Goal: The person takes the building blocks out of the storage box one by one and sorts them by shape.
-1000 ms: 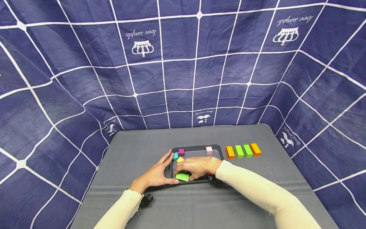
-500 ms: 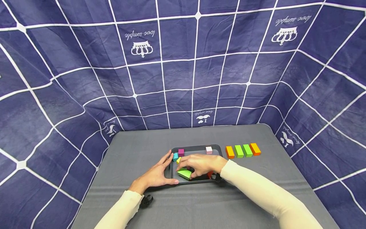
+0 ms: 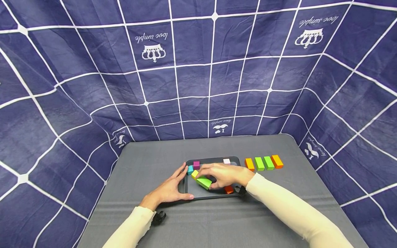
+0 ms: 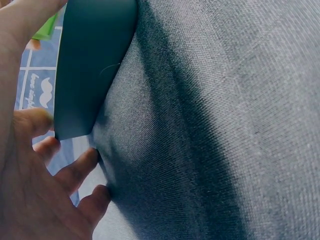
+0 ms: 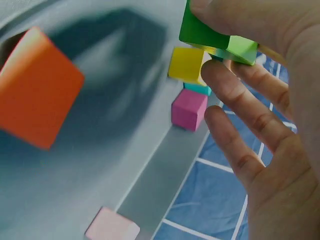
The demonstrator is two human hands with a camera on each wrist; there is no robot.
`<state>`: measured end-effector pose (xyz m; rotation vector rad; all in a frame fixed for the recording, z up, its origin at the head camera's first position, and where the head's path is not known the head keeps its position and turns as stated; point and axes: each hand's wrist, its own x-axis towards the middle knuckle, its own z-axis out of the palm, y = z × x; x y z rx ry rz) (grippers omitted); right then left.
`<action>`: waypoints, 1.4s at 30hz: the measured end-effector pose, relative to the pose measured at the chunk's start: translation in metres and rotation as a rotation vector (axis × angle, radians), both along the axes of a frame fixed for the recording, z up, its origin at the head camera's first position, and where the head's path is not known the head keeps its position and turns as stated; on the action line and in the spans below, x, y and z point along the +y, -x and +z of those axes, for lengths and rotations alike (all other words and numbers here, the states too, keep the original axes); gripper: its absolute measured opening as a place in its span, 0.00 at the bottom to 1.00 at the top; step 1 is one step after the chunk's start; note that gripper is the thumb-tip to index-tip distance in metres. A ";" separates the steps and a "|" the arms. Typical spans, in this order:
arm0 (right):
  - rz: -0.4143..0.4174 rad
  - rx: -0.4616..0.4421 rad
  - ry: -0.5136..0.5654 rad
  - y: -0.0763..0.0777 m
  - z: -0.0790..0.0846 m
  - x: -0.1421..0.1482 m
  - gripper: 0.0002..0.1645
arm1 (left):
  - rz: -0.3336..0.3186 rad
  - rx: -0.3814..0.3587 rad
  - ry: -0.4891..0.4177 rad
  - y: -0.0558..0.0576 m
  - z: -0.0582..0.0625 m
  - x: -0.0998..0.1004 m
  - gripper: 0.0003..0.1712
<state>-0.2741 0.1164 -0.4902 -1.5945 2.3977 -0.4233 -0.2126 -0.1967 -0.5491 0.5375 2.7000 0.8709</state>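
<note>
My right hand (image 3: 224,175) pinches a bright green block (image 3: 204,182) between thumb and fingers, tilted above the floor of a dark grey tray (image 3: 214,197). In the right wrist view, this green block (image 5: 205,27) is close to a yellow block (image 5: 187,65). Beyond the yellow one sit a teal block (image 3: 190,169) and a magenta block (image 3: 196,165) in the tray's far left corner. My left hand (image 3: 169,189) rests with spread fingers against the tray's left end, thumb at its near left corner. In the left wrist view, fingertips (image 4: 42,120) touch the tray's outer wall.
An orange-red block (image 5: 42,90) lies in the tray near its front right, and a pale pink block (image 3: 227,161) at its back. Right of the tray stand several orange and green blocks (image 3: 259,164) in a row. A blue checked cloth (image 3: 198,79) surrounds the grey table (image 3: 149,155).
My right hand has lifted the green block from the tray's near left part and moved it back and right, toward the yellow block, turning it. My left hand has stayed in place.
</note>
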 end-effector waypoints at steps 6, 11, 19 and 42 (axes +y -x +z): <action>-0.029 -0.009 0.039 0.004 0.003 0.012 0.38 | -0.001 0.009 0.005 -0.001 -0.001 -0.001 0.77; -0.056 -0.001 0.048 0.007 0.003 0.022 0.39 | -0.006 0.018 -0.007 -0.001 -0.002 -0.001 0.77; -0.088 0.014 0.075 0.011 0.005 0.038 0.39 | -0.009 0.008 -0.006 -0.002 -0.001 0.000 0.78; -0.220 0.055 0.182 0.027 0.012 0.101 0.39 | -0.013 0.016 -0.015 -0.001 -0.004 -0.003 0.78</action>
